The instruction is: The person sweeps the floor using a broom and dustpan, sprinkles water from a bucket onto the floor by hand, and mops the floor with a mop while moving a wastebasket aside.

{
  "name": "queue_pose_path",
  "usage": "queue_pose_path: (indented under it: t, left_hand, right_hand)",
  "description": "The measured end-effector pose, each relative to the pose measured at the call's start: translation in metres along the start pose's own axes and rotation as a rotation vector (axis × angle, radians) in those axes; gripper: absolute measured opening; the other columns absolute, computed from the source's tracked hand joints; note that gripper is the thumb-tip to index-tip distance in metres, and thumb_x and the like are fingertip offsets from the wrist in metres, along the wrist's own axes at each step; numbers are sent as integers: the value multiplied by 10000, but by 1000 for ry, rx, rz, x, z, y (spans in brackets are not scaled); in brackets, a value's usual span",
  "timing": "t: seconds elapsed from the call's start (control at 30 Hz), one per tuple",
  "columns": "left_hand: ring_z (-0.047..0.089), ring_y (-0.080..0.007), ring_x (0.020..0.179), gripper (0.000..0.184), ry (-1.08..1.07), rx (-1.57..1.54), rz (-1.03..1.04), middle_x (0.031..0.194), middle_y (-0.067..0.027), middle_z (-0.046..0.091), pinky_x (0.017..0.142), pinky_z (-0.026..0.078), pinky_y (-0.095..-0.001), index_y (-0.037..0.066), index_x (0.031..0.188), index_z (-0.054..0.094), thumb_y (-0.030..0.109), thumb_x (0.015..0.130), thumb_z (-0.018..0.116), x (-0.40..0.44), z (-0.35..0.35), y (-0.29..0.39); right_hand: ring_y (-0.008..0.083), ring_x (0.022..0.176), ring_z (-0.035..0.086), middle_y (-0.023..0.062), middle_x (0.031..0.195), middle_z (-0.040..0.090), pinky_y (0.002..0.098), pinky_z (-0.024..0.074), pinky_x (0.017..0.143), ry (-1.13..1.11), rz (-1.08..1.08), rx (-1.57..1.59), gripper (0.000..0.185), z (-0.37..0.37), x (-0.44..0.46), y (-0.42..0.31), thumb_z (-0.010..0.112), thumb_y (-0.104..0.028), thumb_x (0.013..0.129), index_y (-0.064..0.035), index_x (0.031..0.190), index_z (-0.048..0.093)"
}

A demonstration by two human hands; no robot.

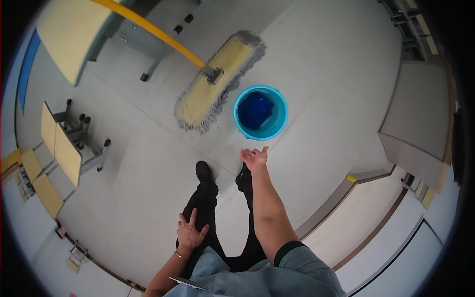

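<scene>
My right hand [255, 157] reaches forward just below a light blue bucket [283, 113], fingers apart and holding nothing. Inside the bucket lies a dark blue cloth-like item [257, 110]. Over my left thigh is my left hand [190, 234], its fingers spread and empty, with a bracelet at the wrist. A flat mop [213, 84] with a grey fringe and a yellowish top rests on the floor left of the bucket. Its orange-yellow handle [158, 33] slants up to the top left.
Desks [69, 34] stand at the upper left, with another desk and chairs [62, 143] at the left. A grey cabinet-like block [420, 109] is at the right. Beside my right arm runs a raised platform edge [326, 210]. My black shoes [203, 172] are on the floor.
</scene>
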State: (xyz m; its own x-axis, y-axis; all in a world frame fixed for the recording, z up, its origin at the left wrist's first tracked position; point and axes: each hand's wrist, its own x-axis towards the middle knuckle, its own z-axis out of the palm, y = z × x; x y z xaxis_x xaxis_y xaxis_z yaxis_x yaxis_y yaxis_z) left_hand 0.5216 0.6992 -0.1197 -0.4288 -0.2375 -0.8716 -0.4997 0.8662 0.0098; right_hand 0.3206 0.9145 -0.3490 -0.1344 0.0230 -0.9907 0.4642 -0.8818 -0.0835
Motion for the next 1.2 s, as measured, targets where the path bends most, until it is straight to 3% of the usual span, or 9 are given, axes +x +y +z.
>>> queue_pose_path:
  t: [0.13, 0.33, 0.43, 0.53, 0.57, 0.7, 0.93, 1.1, 1.2]
  left_hand:
    - [448, -449, 1087, 755, 144, -13, -9, 1315, -342, 292, 885, 425, -476, 215, 1378, 320, 437, 731, 641, 27, -2, 8]
    - [462, -438, 1052, 678, 144, -84, 15, 1277, -319, 335, 891, 413, -476, 195, 1342, 384, 397, 742, 627, 36, -10, 9]
    - [471, -421, 1035, 659, 121, -75, 20, 1247, -300, 360, 882, 415, -461, 184, 1334, 398, 386, 747, 621, 31, -16, 9]
    - [478, -399, 1021, 652, 137, -42, 52, 1219, -274, 388, 878, 414, -448, 138, 1316, 410, 374, 747, 622, 22, -13, 5]
    - [480, -391, 1018, 651, 154, -26, 68, 1211, -263, 397, 877, 413, -444, 116, 1308, 414, 370, 746, 624, 19, -11, 2]
    - [483, -368, 1042, 553, 351, -165, 212, 1189, -221, 452, 895, 407, -432, 34, 1217, 472, 266, 746, 646, 21, 3, -10]
    - [514, -347, 1055, 446, 578, -665, 544, 1160, -171, 517, 896, 438, -387, 3, 1143, 508, 126, 745, 665, 6, -54, 40]
    - [529, -243, 1068, 598, 330, -1211, 714, 1170, -134, 525, 882, 442, -351, 44, 1290, 402, 107, 763, 679, -33, -109, 109]
    - [543, -147, 908, 754, -169, -1701, 408, 964, -72, 564, 805, 462, -294, 71, 1388, 228, 71, 767, 656, -68, -99, 109]
  right_hand:
    - [315, 1108, 446, 137, 1414, 236, 469, 413, 874, -458, 73, 309, 838, 0, 81, 3, 317, -669, 841, -55, 1395, 183]
    - [273, 1120, 429, 93, 1223, 411, 438, 406, 863, -19, -14, 450, 721, 20, 56, -20, 432, -618, 829, 3, 1194, 391]
    - [277, 1056, 499, 144, 1199, 457, 421, 423, 828, 129, -288, 134, 578, -3, 81, -49, 554, -433, 833, 16, 1168, 412]
    - [275, 845, 594, 171, 1041, 541, 374, 460, 723, -6, -616, -240, 448, 21, 45, -78, 603, -221, 801, 5, 1140, 417]
    - [225, 564, 550, 116, 766, 558, 333, 446, 560, -26, -648, -256, 273, 58, -4, -76, 597, -113, 773, -2, 993, 479]
    - [131, 430, 375, 15, 546, 406, 308, 360, 409, -222, -589, -442, 123, 99, -30, -67, 581, -40, 766, -52, 711, 472]
    - [139, 521, 461, 42, 637, 468, 295, 412, 480, -276, -469, -387, 85, 78, -179, -5, 543, 15, 758, -38, 727, 485]
    - [212, 610, 550, 96, 722, 553, 336, 467, 670, -517, -278, -646, 76, 53, -322, 26, 528, 20, 707, -1, 780, 528]
    - [199, 695, 579, 100, 793, 584, 315, 475, 684, -643, -155, -984, 167, 32, -386, 32, 503, 2, 706, 13, 864, 557]
